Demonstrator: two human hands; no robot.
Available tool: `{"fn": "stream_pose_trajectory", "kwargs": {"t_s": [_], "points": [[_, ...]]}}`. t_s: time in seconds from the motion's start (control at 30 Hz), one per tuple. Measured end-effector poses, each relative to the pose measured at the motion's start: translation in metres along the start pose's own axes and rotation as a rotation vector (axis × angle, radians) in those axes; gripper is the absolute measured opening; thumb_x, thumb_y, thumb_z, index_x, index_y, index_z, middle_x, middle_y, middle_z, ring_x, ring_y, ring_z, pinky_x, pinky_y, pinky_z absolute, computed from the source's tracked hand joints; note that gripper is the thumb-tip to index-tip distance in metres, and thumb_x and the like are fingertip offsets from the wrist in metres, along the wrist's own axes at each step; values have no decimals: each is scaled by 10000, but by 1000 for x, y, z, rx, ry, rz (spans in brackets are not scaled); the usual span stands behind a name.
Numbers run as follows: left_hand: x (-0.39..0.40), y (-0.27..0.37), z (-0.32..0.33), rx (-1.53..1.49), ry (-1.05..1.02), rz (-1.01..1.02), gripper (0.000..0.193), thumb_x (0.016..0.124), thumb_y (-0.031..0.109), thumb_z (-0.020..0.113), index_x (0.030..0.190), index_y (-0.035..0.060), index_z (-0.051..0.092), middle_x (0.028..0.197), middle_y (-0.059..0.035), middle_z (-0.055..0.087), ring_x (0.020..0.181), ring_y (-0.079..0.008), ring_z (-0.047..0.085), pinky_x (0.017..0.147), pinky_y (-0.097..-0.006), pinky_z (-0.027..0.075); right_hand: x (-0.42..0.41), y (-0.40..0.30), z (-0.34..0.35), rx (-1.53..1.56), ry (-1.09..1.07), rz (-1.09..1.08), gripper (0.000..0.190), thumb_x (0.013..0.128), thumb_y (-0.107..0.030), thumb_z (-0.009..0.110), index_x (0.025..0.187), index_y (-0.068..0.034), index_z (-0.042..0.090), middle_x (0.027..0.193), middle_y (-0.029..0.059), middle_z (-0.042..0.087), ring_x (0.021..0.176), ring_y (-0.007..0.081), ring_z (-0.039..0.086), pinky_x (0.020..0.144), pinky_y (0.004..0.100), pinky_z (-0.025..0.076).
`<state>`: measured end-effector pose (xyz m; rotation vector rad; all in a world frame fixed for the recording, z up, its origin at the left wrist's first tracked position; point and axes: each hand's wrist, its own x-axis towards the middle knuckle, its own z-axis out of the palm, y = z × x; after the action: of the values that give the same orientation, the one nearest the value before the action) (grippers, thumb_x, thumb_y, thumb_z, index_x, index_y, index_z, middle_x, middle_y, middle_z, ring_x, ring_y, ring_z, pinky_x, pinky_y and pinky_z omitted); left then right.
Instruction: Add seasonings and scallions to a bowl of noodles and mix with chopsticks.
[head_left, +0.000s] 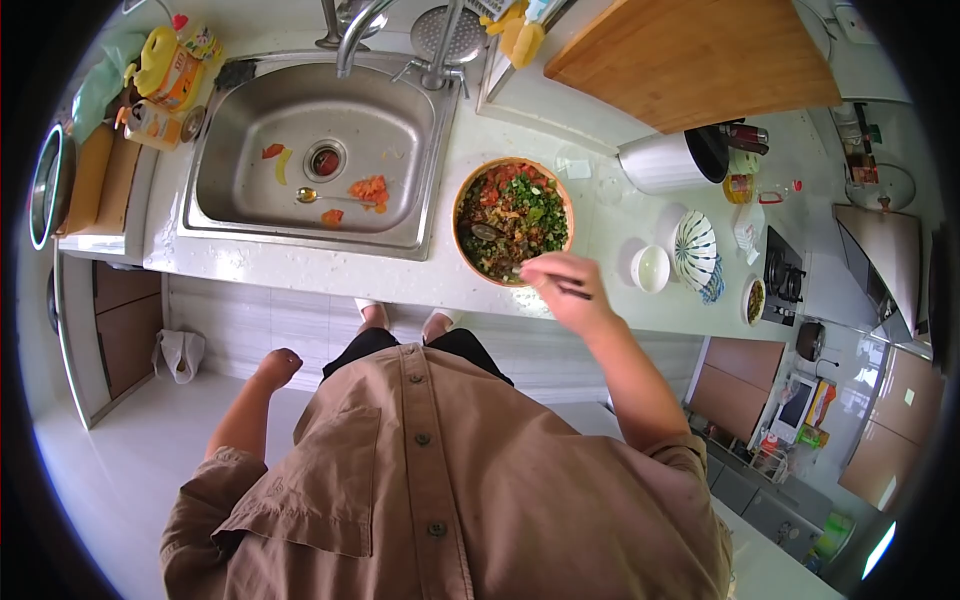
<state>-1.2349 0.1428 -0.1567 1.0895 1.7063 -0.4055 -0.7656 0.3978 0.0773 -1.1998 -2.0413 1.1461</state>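
Observation:
My right hand (566, 289) grips the dark handle of a metal spoon (486, 231) at the near rim of a round orange-edged bowl (571, 217). The spoon's head rests among the food. Chopped tomato (506, 184), chopped greens (544, 202) and a dark, finely cut mixture fill the bowl in separate patches. Down by my side, away from the counter, hangs my left hand (280, 368) with its fingers curled; I see nothing in it. Right of the bowl stand a small white bowl (650, 268) and a striped, fluted dish (694, 250).
A steel sink (247, 180) lies left of the bowl, holding a spoon (307, 195) and tomato scraps (367, 189). The faucet (352, 45) reaches over its back edge. A wooden board (697, 60) leans behind the counter. Farther right are a knife block (667, 161) and a stove (782, 274).

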Motion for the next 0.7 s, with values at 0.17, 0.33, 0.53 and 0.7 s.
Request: {"fn": "stream_pose_trajectory", "kwargs": {"t_s": [0.17,0.33,0.53,0.7], "points": [[0,6,3,-61,86,157,307,844,305,545,951,60,697,1045,-165,667,985,-354,616,864,-403,494,11,38,-3,-12,41,-43,77,832,-76,700,882,-18,687,799,91,667,643,142,605,559,274,461],[-12,32,6,-136,153,101,320,838,324,566,950,57,704,1033,-167,671,980,-349,622,854,-405,499,18,33,-54,326,117,44,167,896,-152,657,941,7,684,893,99,674,726,170,660,615,270,572],[-27,41,20,-123,139,34,322,835,325,578,967,60,703,1017,-164,676,967,-342,630,849,-398,502,35,82,-66,423,155,301,301,964,-238,552,1024,47,631,1148,149,599,736,196,673,633,284,595],[-47,35,36,-141,119,-19,319,833,332,582,977,74,704,1035,-160,678,973,-333,636,860,-390,501,1,119,-23,460,285,277,317,986,-223,499,939,73,602,1093,177,627,738,211,670,629,312,598]]}}
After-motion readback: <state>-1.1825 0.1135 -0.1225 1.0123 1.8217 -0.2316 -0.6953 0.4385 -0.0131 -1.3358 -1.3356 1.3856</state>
